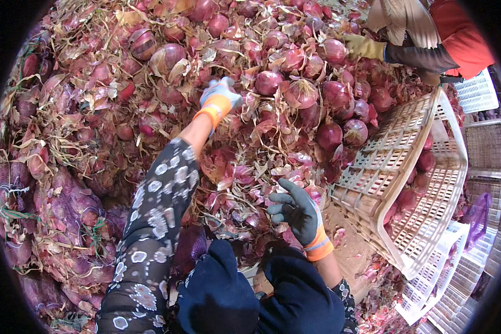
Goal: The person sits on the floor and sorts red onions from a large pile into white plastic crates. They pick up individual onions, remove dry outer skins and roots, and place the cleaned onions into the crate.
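My left hand [220, 97], in a grey-and-orange work glove, reaches over a heap of red onions. It is blurred, and whether its fingers hold anything cannot be made out. A large onion [167, 58] with loose skin lies up and left of it, and a glossy onion [269, 82] sits to its right. Near my knees, my right hand [297, 213] hovers above shed onion skins [250, 204], its gloved fingers apart and slightly bent, with nothing in them.
A white plastic crate [384, 167] lies tilted at right, red onions [407, 198] inside. More crates [434, 271] stand beyond it. Filled purple mesh sacks [69, 204] line the left. At upper right another person's gloved hand [364, 46] touches the heap.
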`<state>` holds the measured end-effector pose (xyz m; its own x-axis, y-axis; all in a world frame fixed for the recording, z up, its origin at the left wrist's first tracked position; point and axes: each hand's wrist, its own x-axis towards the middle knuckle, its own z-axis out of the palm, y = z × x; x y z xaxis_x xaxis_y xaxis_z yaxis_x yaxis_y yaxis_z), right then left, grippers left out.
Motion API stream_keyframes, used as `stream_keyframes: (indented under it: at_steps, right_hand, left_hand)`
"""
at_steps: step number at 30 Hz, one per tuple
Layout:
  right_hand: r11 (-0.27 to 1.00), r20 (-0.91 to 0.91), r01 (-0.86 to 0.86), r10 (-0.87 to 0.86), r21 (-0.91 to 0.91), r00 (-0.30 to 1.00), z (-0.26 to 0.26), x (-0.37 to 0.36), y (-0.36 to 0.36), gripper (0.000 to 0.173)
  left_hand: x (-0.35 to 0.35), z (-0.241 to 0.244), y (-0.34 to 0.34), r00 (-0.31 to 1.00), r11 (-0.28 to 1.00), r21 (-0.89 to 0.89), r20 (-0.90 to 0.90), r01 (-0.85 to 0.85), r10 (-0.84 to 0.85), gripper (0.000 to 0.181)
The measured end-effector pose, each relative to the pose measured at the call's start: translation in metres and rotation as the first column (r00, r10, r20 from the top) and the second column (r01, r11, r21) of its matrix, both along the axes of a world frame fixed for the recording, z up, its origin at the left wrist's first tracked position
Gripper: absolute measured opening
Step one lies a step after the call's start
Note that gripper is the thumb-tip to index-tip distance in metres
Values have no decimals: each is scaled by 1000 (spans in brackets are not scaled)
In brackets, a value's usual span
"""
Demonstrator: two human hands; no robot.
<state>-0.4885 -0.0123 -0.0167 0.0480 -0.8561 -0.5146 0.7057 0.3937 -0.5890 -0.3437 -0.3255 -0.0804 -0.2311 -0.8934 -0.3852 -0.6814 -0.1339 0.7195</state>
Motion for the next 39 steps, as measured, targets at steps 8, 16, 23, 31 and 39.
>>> stream_keyframes:
  at_steps: [8,16,23,31,39]
  right_hand:
    - [906,-922,-271,-238,-324,306,35,20,-37,71]
    - [919,-783,-79,-283,-387,553,35,-1,-9,25]
    - [942,-800,-117,-196,-313,567,5,-4,29,33]
    - [778,-190,121,-296,-617,936,42,-44,39,37]
    - [939,138,345,-341,-5,930,19,-30,7,43]
  left_hand:
    - [17,45,146,568,900,364,-805,241,173,37]
    - [7,105,236,414,701,444,-881,558,229,45]
    - [4,88,256,691,964,130,-720,231,-68,32]
    - [10,70,228,851,818,552,-497,162,166,27]
    - [22,-28,72,882,957,-241,469,165,-34,62]
